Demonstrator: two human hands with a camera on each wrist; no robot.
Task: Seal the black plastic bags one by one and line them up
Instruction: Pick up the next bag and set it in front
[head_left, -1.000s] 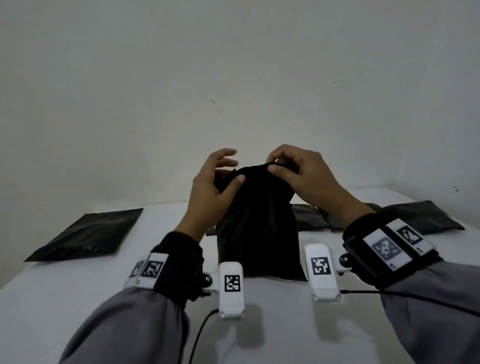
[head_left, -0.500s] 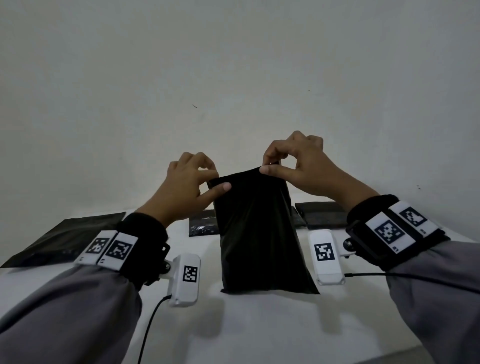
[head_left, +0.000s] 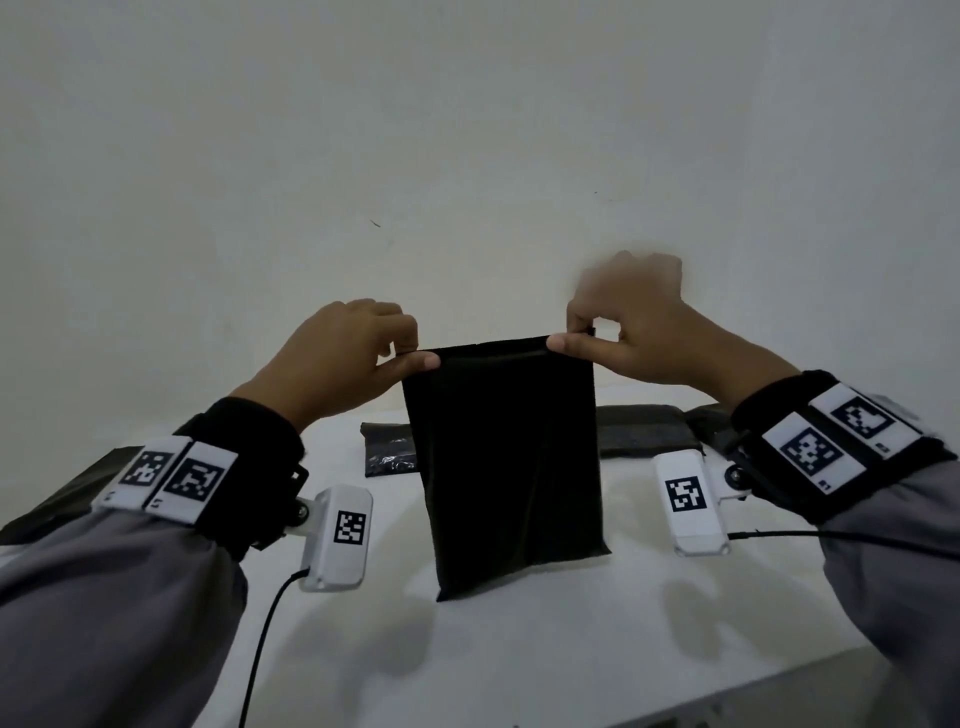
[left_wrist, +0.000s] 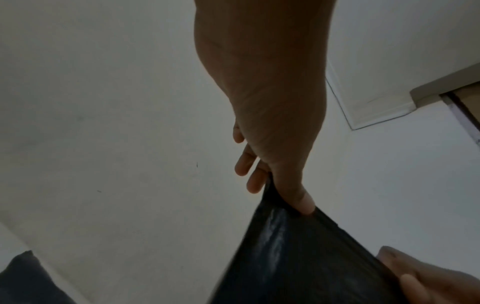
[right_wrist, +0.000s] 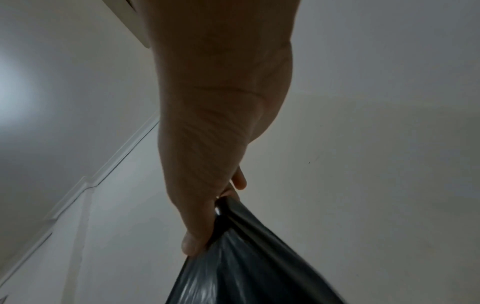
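A black plastic bag (head_left: 506, 462) hangs upright above the white table (head_left: 519, 649), its top edge stretched flat. My left hand (head_left: 410, 356) pinches the bag's top left corner between thumb and fingers. My right hand (head_left: 571, 340) pinches the top right corner the same way. In the left wrist view my left hand (left_wrist: 293, 197) pinches the glossy bag (left_wrist: 298, 257), with the other hand's fingers at the lower right. In the right wrist view my right hand (right_wrist: 207, 232) pinches the bag's (right_wrist: 246, 267) corner.
Other black bags lie flat on the table behind: one at the far left (head_left: 67, 493), one behind the held bag (head_left: 387, 452), and two at the right (head_left: 644, 431). A pale wall rises just beyond the table. Cables run from the wrist cameras.
Both hands have moved apart along the bag's top edge to its corners and raised it. The crumpled mouth is now pulled flat and straight.
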